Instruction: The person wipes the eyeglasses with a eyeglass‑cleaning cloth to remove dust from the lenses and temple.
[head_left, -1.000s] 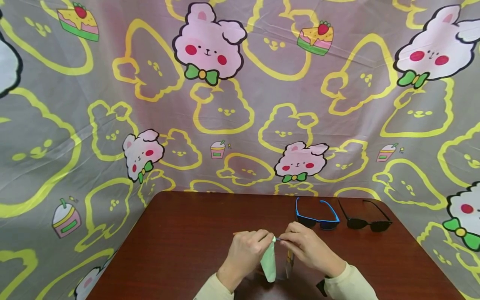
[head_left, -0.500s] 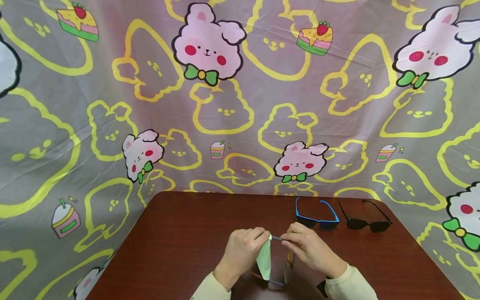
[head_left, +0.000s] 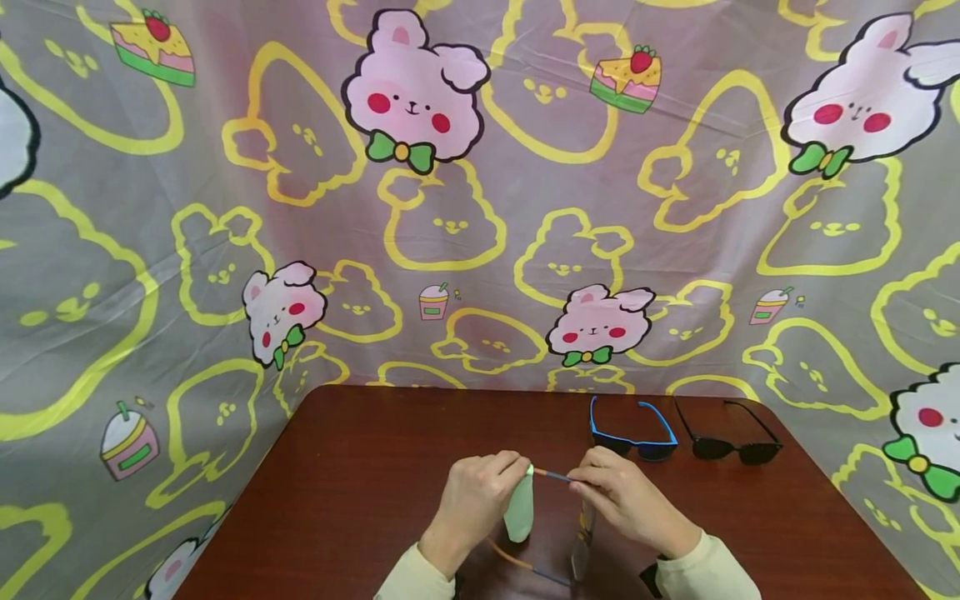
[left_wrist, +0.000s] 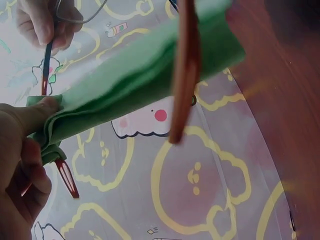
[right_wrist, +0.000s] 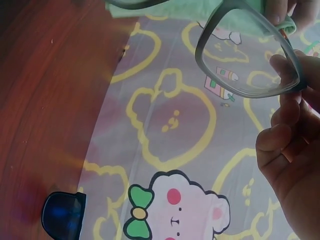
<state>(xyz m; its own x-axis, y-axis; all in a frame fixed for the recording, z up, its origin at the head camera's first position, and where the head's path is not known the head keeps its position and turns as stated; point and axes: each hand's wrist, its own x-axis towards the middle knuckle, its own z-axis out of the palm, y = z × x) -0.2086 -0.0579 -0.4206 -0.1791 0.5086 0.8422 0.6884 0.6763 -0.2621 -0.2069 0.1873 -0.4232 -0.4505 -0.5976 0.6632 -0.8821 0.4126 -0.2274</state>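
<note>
My left hand (head_left: 480,496) pinches a light green cloth (head_left: 519,510) folded round one temple arm of a pair of glasses. In the left wrist view, the orange tip of that arm pokes out below the cloth (left_wrist: 125,95), and the other temple arm (left_wrist: 186,75) crosses in front. My right hand (head_left: 633,500) pinches the glasses near the hinge, where the dark part of the arm meets the frame. Clear lenses in a grey frame (right_wrist: 200,50) show in the right wrist view. The loose end of the cloth hangs down.
Blue-framed sunglasses (head_left: 633,442) and black sunglasses (head_left: 735,450) lie unfolded at the back right of the brown table (head_left: 360,467). A dark object (head_left: 651,578) sits beside the right wrist. A patterned curtain (head_left: 465,208) stands behind the table.
My left hand has slid leftward along the temple arm with the cloth, baring more of the arm between the hands. My right hand has barely moved.
</note>
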